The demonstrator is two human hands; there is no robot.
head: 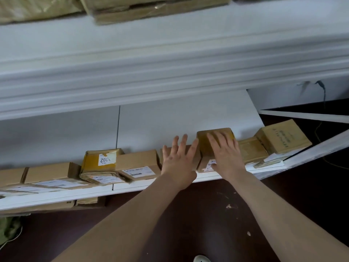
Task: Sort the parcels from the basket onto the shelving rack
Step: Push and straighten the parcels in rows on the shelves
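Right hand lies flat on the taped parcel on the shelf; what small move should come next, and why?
Probably lift both hands clear. The taped parcel already sits squarely on the shelf, the right hand only rests flat on it with no grip, and the left hand is spread open, holding nothing.

Parcels stand in a row along the front edge of the shelf (151, 186). My right hand (226, 154) lies flat on the tall box (205, 146) mid-row. My left hand (179, 161) is spread just left of it, before a lower box (192, 151). Toward the right end sit a flat parcel (251, 150), then an end box (281, 137). The upper shelf (170, 53) carries a parcel (151, 10) too.
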